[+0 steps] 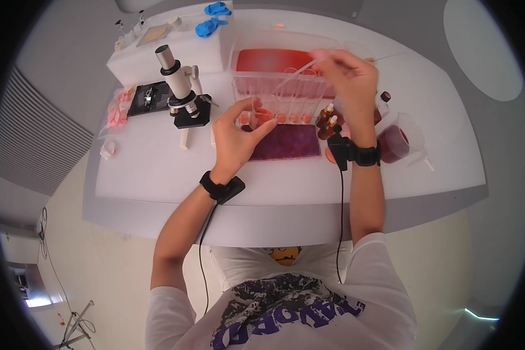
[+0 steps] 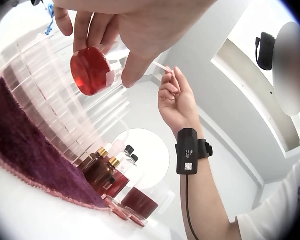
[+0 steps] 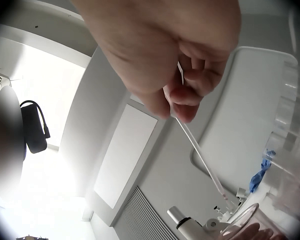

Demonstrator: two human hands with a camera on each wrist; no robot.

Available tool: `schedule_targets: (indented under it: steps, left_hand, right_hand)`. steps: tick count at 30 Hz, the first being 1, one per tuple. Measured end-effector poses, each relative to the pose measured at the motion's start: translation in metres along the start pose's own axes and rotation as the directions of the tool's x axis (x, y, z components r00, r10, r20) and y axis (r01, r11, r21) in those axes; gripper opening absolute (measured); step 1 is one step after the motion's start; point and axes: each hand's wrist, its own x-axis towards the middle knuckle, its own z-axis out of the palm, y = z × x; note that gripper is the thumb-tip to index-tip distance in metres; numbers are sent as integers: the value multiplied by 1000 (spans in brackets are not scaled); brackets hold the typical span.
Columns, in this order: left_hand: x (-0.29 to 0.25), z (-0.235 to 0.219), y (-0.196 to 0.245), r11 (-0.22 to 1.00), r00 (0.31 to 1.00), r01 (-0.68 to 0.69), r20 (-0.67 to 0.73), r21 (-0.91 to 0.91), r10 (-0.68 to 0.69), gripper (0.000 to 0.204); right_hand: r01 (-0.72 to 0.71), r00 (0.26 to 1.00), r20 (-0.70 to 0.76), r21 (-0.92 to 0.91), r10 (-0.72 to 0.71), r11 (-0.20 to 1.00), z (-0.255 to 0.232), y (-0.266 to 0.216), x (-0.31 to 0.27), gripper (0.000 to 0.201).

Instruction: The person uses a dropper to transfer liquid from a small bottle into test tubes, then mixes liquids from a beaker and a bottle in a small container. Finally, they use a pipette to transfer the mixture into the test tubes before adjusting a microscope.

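Observation:
My left hand (image 1: pixel 234 135) grips a small clear beaker (image 2: pixel 91 71) with red liquid at its bottom, held in front of the test tube rack (image 2: pixel 37 65). Higher up and to the right, my right hand (image 1: pixel 356 76) pinches a thin clear pipette (image 3: pixel 201 159) between thumb and fingers. The pipette slants down and left, its tip over the beaker's mouth in the right wrist view and tinged pink. Upright clear test tubes (image 1: pixel 314 87) stand in the rack, with reddish bottoms. A purple cloth (image 1: pixel 286 143) lies flat below the beaker and rack.
Behind the rack sits a clear tub (image 1: pixel 234 61) of red liquid. Brown dropper bottles (image 1: pixel 326 125) and a jug (image 1: pixel 413 137) with dark red liquid stand at the right. To the left are a microscope (image 1: pixel 184 87), a black tray (image 1: pixel 146 98) and blue gloves (image 1: pixel 209 27) on a white box.

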Motion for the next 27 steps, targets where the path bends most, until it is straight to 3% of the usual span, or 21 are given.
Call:
schedule_targets:
  steps: [1,3,4,6,9,13,15,19,22,24,27]
  left_hand:
    - [0,0,0,1000,1000,1,3,0,-1,50]
    - [-1,0,-1,998,998,-58,-37,39,60,51]
    - [0,0,-2,998,998,-58,-35,40,60,51]
    - [1,0,-4,993,994,-94,-49,76,98,52]
    - [2,-1,-7,981,986,-142,-68,134,152,52]
    - [2,-1,-6,980,984,-147,-77,132,159,51]
    - [2,-1,-9,979,984,-145,-85,146,158,51]
    - [2,-1,-7,984,987,-125,-86,124,137,51]
    - [1,-1,-7,989,991,-94,-85,113,104,51]
    - [0,-1,-2,999,997,-45,-65,20,46,51]
    - [0,-2,2,999,999,-7,-40,-42,6,52]
  right_hand:
    - [-2,1000,-2,0,2,1000,4,2,-2,19]
    - [12,979,203,-94,8,996,13,12,-5,22]
    - [11,979,201,-94,8,996,15,15,-7,22]
    - [98,941,338,-319,17,943,18,20,-8,20]
    - [100,928,368,-384,53,918,21,20,-7,19]
    - [-59,964,235,-259,122,964,25,18,-9,27]
    - [-183,956,179,-251,231,951,18,14,-7,30]
    - [-142,973,160,-139,164,980,13,14,-4,34]
    - [-208,973,67,-151,220,966,9,15,-1,31]
    - [-302,951,53,-68,306,951,4,10,1,29]
    - [-305,952,6,77,305,949,-2,14,6,26]
